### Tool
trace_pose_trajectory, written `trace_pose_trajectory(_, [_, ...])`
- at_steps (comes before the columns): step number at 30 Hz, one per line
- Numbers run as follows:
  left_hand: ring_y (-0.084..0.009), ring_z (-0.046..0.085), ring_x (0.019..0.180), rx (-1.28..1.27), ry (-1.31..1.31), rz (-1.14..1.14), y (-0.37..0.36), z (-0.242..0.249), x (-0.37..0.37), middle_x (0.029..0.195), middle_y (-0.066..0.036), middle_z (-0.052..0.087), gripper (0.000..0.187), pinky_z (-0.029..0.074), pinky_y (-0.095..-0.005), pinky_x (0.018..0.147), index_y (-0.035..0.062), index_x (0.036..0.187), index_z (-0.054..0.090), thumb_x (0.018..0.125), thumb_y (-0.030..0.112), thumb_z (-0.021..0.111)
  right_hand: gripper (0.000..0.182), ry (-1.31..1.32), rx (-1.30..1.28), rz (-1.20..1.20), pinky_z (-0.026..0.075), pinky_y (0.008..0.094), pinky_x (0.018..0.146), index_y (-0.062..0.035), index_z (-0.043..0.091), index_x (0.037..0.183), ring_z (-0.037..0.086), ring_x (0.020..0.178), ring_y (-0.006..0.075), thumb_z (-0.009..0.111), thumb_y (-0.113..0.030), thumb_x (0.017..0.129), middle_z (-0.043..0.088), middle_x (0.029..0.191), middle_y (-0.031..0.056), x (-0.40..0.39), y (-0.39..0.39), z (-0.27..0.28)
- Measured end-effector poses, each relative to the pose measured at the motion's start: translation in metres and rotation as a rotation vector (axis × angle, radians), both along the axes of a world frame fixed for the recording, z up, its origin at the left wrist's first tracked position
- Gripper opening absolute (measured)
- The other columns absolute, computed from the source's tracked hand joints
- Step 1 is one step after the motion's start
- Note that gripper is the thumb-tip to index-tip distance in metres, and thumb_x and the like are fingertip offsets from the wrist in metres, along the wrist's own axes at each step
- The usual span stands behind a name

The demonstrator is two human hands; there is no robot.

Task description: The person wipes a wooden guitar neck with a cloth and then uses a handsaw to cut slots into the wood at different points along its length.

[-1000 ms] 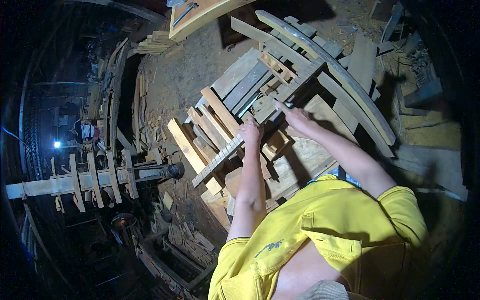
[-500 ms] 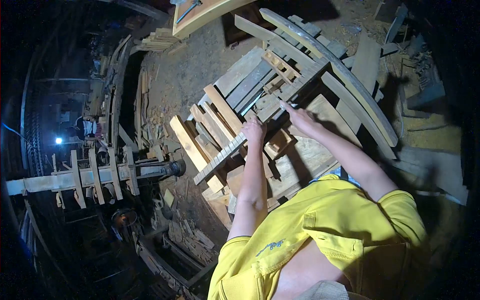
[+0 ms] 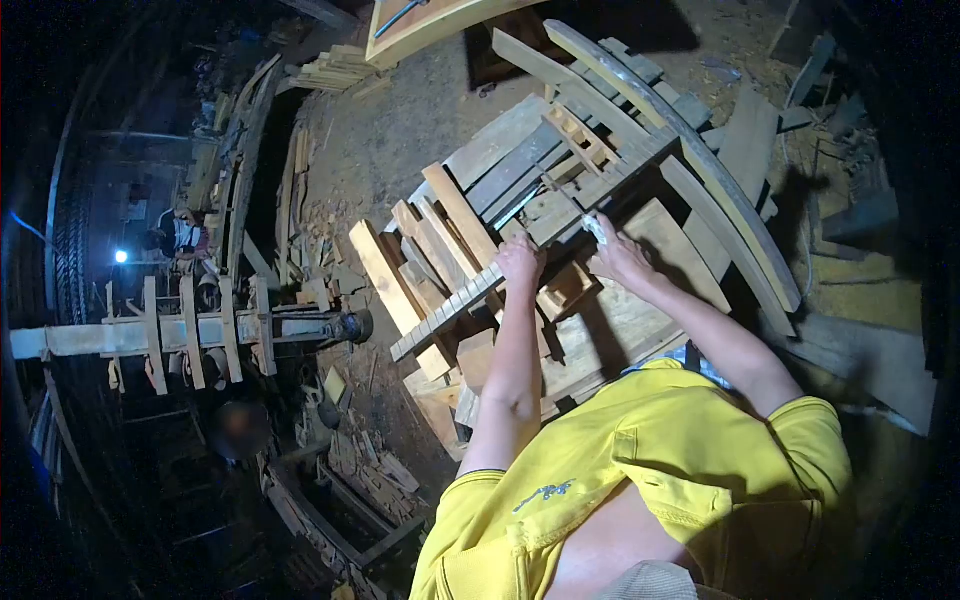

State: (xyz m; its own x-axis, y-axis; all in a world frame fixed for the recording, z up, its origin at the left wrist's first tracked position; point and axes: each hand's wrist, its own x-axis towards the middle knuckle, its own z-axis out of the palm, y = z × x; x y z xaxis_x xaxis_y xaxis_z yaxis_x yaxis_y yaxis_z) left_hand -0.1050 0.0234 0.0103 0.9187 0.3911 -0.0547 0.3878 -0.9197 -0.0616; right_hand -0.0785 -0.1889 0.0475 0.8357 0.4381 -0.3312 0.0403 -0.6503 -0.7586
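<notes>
A long wooden strip [image 3: 455, 304] marked with evenly spaced crosswise lines lies slanted across the workbench. My left hand [image 3: 520, 263] is closed over it near its middle, fingers curled around the edge. My right hand [image 3: 622, 262] is closed on the pale handle of a thin, dark tool [image 3: 562, 192], whose shaft points up and left over the bench. Its exact kind is too small to tell. Several lighter boards [image 3: 383, 285] stick out beneath the strip to the left. A small wooden block [image 3: 566, 290] with a hollow sits just below my hands.
A slotted wooden rack [image 3: 582, 138] stands on the bench's far side. Long curved timbers [image 3: 690, 150] run along the right. A tray-like wooden box [image 3: 440, 28] is at the top. At left, a person [image 3: 185, 235] is near a lamp, behind a beam [image 3: 90, 340] with crosspieces.
My right hand has drawn back slightly toward me with the thin tool, and its pale handle now shows. My left hand stays on the strip. The whole view has shifted a little.
</notes>
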Motion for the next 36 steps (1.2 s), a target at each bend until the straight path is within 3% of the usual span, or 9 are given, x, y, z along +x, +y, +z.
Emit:
trace_pose_trajectory(1, [-0.0320, 0.058, 0.086, -0.015, 0.007, -0.016, -0.003, 0.002, 0.001, 0.090, -0.016, 0.060, 0.027, 0.042, -0.0453, 0.072, 0.0087, 0.093, 0.052, 0.073, 0.026, 0.050, 0.055, -0.008, -0.001, 0.000, 0.041, 0.0483, 0.077, -0.0116, 0.021, 0.132, 0.052, 0.090, 0.0421, 0.047, -0.017, 0.084, 0.051, 0.101, 0.0256, -0.001, 0.005, 0.000])
trace_pose_trajectory(4, [-0.0313, 0.058, 0.084, -0.036, -0.036, -0.012, -0.005, -0.002, 0.005, 0.085, -0.014, 0.061, 0.031, 0.044, -0.0457, 0.067, 0.0090, 0.092, 0.052, 0.071, 0.031, 0.055, 0.031, 0.110, -0.032, 0.015, 0.040, 0.0468, 0.081, -0.0021, 0.037, 0.110, 0.049, 0.098, 0.0417, 0.045, -0.019, 0.085, 0.048, 0.108, 0.0260, -0.006, -0.010, -0.006])
trace_pose_trajectory(5, [-0.0298, 0.058, 0.082, -0.031, -0.006, -0.017, -0.004, -0.004, 0.004, 0.087, -0.011, 0.060, 0.026, 0.044, -0.0446, 0.069, 0.0098, 0.091, 0.058, 0.075, 0.028, 0.047, 0.033, 0.106, 0.007, -0.019, 0.039, 0.0463, 0.081, -0.0012, 0.036, 0.111, 0.048, 0.099, 0.0422, 0.045, -0.018, 0.084, 0.049, 0.105, 0.0270, -0.010, -0.008, -0.011])
trace_pose_trajectory(10, [-0.0293, 0.057, 0.082, 0.028, -0.012, -0.042, -0.003, -0.001, 0.000, 0.087, -0.011, 0.060, 0.028, 0.043, -0.0445, 0.071, 0.0100, 0.090, 0.056, 0.072, 0.032, 0.053, 0.036, 0.142, -0.017, 0.036, 0.041, 0.0519, 0.071, -0.0013, 0.029, 0.113, 0.053, 0.082, 0.0458, 0.043, -0.012, 0.081, 0.055, 0.085, 0.0295, -0.028, -0.015, 0.014])
trace_pose_trajectory(23, [-0.0290, 0.058, 0.082, -0.028, -0.010, 0.001, 0.000, -0.009, 0.004, 0.085, -0.012, 0.061, 0.026, 0.043, -0.0440, 0.072, 0.0094, 0.088, 0.057, 0.073, 0.031, 0.053, 0.028, 0.020, -0.049, 0.074, 0.042, 0.0528, 0.064, 0.0015, 0.031, 0.104, 0.055, 0.072, 0.0456, 0.042, -0.013, 0.082, 0.055, 0.075, 0.0289, -0.040, -0.035, 0.006])
trace_pose_trajectory(29, [-0.0277, 0.059, 0.080, -0.027, 0.039, -0.040, 0.003, -0.005, 0.005, 0.081, -0.012, 0.062, 0.033, 0.043, -0.0431, 0.071, 0.0092, 0.086, 0.056, 0.069, 0.038, 0.059, 0.037, 0.262, -0.278, 0.160, 0.038, 0.0490, 0.088, 0.0026, 0.031, 0.118, 0.047, 0.105, 0.0430, 0.024, -0.016, 0.087, 0.045, 0.112, 0.0331, -0.034, -0.011, 0.037])
trace_pose_trajectory(33, [-0.0276, 0.060, 0.080, -0.021, 0.012, -0.039, -0.001, -0.001, 0.003, 0.080, -0.012, 0.062, 0.032, 0.043, -0.0431, 0.071, 0.0095, 0.086, 0.056, 0.068, 0.036, 0.060, 0.034, 0.256, -0.233, 0.138, 0.038, 0.0480, 0.088, 0.0032, 0.036, 0.114, 0.048, 0.103, 0.0434, 0.028, -0.014, 0.086, 0.049, 0.107, 0.0319, -0.020, -0.023, 0.044])
trace_pose_trajectory(34, [-0.0277, 0.060, 0.079, 0.010, -0.012, -0.034, -0.001, -0.004, 0.002, 0.080, -0.011, 0.061, 0.030, 0.044, -0.0429, 0.071, 0.0097, 0.085, 0.056, 0.068, 0.034, 0.059, 0.036, 0.271, -0.234, 0.150, 0.037, 0.0443, 0.089, 0.0027, 0.035, 0.117, 0.050, 0.104, 0.0375, 0.030, -0.021, 0.090, 0.050, 0.111, 0.0262, -0.014, -0.032, 0.063])
trace_pose_trajectory(36, [-0.0278, 0.059, 0.079, 0.040, -0.038, -0.032, -0.001, -0.010, 0.002, 0.080, -0.011, 0.061, 0.028, 0.044, -0.0427, 0.071, 0.0099, 0.085, 0.056, 0.068, 0.032, 0.059, 0.042, 0.299, -0.156, 0.097, 0.037, 0.0442, 0.089, 0.0006, 0.036, 0.117, 0.048, 0.105, 0.0383, 0.038, -0.030, 0.089, 0.048, 0.113, 0.0270, -0.009, -0.038, 0.063])
